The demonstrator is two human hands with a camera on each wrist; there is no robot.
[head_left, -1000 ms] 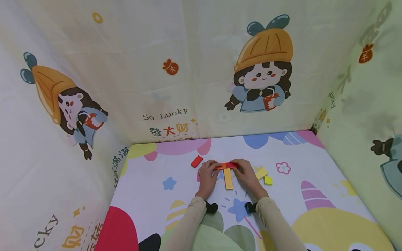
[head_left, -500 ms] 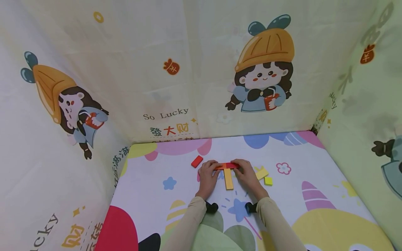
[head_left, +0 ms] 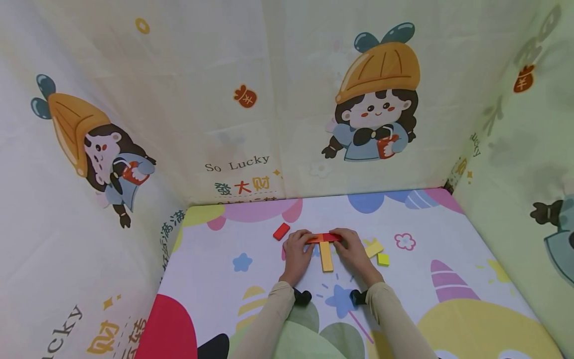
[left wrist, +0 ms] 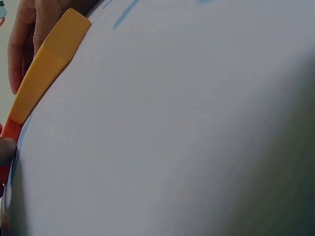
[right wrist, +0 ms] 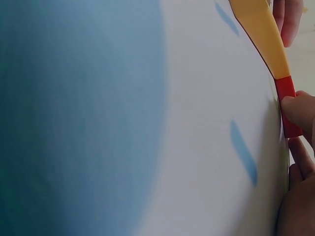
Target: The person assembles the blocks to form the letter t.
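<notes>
- The left hand (head_left: 297, 255) pinches the orange block (head_left: 316, 238) at its outer end, thumb on the near side; the grip is narrow.
- The right hand (head_left: 356, 251) holds the red block (head_left: 332, 237) in the same way at its outer end, and the right wrist view shows the thumb pressed against the block's near face.
- Orange block and red block lie end to end, forming one bar that runs crosswise between the two hands.
- A long yellow block (head_left: 326, 257) lies flat, pointing toward the person; its far end meets the bar around the seam, so the three pieces make a T.
- The loose red block (head_left: 281, 231) lies slanted, just beyond and to the left of the left hand, apart from the T.
- To the right of the right hand lie a pale yellow block (head_left: 374, 249), partly hidden by that hand, and a small bright yellow cube (head_left: 383, 259) just beside it.
- All of these pieces are on the counter (head_left: 211, 286), whose white top carries coloured cartoon prints.
- Beige sleeves (head_left: 399, 324) cover both forearms, and a printed cloth wall (head_left: 296, 109) stands behind the counter.
</notes>
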